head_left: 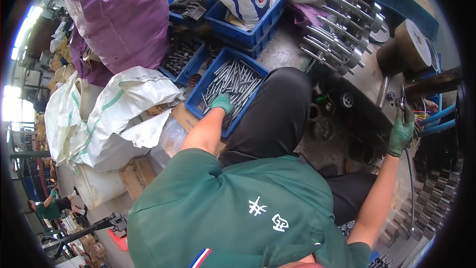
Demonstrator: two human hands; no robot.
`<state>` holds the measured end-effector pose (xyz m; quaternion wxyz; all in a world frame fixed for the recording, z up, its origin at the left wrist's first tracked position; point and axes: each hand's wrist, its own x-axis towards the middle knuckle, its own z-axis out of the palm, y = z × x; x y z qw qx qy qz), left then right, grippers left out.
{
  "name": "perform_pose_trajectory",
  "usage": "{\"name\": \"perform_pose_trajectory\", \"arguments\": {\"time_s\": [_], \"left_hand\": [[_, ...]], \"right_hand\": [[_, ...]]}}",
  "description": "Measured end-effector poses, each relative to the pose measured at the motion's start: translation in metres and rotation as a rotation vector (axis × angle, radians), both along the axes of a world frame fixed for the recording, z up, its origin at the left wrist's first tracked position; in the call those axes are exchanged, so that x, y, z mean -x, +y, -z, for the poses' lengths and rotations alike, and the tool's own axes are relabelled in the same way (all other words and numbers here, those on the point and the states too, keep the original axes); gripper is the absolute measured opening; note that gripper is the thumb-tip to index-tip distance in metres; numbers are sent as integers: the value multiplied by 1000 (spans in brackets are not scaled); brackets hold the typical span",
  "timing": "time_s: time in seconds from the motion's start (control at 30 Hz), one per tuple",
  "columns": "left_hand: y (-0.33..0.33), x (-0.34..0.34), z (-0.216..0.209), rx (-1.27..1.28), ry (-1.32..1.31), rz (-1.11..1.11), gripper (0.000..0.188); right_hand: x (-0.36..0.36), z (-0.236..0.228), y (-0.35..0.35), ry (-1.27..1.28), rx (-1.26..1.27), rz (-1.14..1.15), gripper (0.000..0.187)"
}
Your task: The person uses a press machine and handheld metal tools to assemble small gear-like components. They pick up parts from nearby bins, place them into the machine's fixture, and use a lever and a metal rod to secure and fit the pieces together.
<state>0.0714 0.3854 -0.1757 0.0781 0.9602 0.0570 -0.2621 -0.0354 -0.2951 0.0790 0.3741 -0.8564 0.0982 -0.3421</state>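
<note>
My left hand [222, 103], in a green glove, reaches into a blue plastic bin [191, 98] of loose metal rods [233, 80]. Its fingertips are down among the rods and mostly hidden, so I cannot tell whether any rod is gripped. Far to the right, my right hand [401, 131], also gloved in green, is raised at the machine's edge. Its fingers are drawn together around a small shiny metal piece [402, 100] whose kind I cannot make out. Close beside that hand are coloured wires [422, 114] and blue hoses [439, 115].
A metal fixture [342, 34] with several pins stands on the machine table, near a brown cylinder [406, 49]. More blue bins [248, 32], a purple sack [119, 15] and white sacks [124, 114] crowd the left. Stacked metal parts [431, 198] lie at right. Another person [49, 208] is far left.
</note>
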Motion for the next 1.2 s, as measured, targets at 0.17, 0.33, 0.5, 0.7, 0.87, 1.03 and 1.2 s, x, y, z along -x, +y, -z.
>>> {"name": "perform_pose_trajectory", "arguments": {"time_s": [0.17,0.33,0.5,0.7,0.87,1.03,1.2], "left_hand": [[0,9,13,-44,-83,32,35],[1,33,9,-21,-183,-52,28],[18,52,-16,227,-327,-321,24],[23,9,-144,762,-864,-559,18],[-74,-33,-309,1478,-1250,-54,24],[-237,11,-403,2101,-693,337,20],[-402,31,-358,1929,-561,444,26]], "right_hand": [[17,-4,-14,-5,-67,42,28],[32,-15,-22,-1,-73,80,29],[50,-18,-13,-11,-199,-73,38],[73,-4,-14,45,716,-153,53],[89,4,6,74,601,72,36],[109,-5,29,65,552,223,32],[128,-17,43,93,639,370,42]]}}
